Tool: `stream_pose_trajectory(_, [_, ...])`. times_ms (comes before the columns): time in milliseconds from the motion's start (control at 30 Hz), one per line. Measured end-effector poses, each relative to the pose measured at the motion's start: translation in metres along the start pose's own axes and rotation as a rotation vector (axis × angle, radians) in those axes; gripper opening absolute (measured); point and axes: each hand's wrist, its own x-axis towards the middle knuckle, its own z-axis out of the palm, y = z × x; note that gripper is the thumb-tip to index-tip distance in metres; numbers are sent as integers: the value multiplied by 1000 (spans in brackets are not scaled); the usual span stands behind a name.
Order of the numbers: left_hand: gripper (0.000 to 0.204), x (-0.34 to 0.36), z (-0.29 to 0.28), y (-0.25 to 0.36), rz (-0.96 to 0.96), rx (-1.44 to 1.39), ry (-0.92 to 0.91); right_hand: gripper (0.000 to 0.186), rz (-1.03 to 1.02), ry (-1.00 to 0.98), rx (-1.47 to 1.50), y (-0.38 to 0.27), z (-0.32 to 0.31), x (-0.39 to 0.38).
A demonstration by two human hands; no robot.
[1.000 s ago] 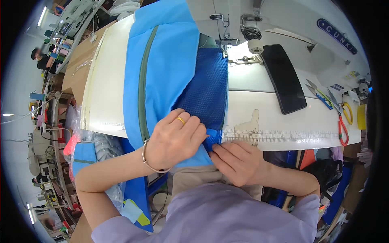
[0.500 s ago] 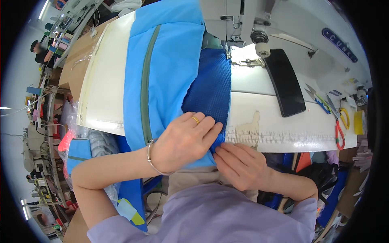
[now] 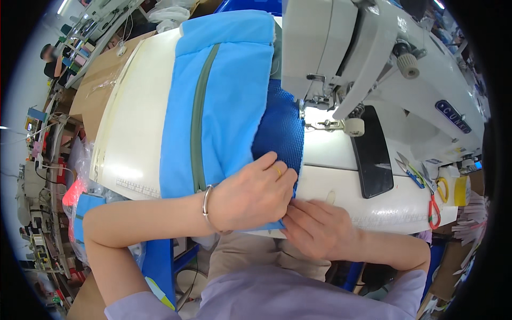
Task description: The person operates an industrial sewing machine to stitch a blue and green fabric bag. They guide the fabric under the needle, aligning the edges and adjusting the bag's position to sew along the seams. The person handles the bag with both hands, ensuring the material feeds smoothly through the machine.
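Observation:
A light blue fabric piece (image 3: 234, 101) with a green strip (image 3: 201, 117) lies over dark blue textured fabric (image 3: 282, 128). The dark fabric's right edge runs under the presser foot (image 3: 302, 111) of a white sewing machine (image 3: 320, 48). My left hand (image 3: 253, 192), with a ring and a bracelet, is closed on the near part of the layers, fingertips at the right edge. Against it, my right hand (image 3: 320, 226) pinches the same edge at the near corner. The fingertips partly hide the edge they hold.
A black phone-like slab (image 3: 376, 160) lies right of the needle. Beyond it are small snips (image 3: 410, 172), red-handled scissors (image 3: 433, 210) and a yellow tape roll (image 3: 462, 191). Ruler markings (image 3: 138, 188) run along the white table's front. Another person (image 3: 50, 61) is far left.
The view has shifted, showing more of the machine. The fabric has slid farther past the presser foot, away from me. Both hands are nearer the foot, still gripping the edge.

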Motion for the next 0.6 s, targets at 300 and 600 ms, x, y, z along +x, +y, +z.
stream_pose_trajectory(300, [21, 32, 13, -50, 104, 72, 11, 27, 37, 85, -50, 43, 12, 15])
stream_pose_trajectory(600, [19, 40, 1, -58, -54, 29, -10, 28, 135, 170, -24, 50, 20, 17])
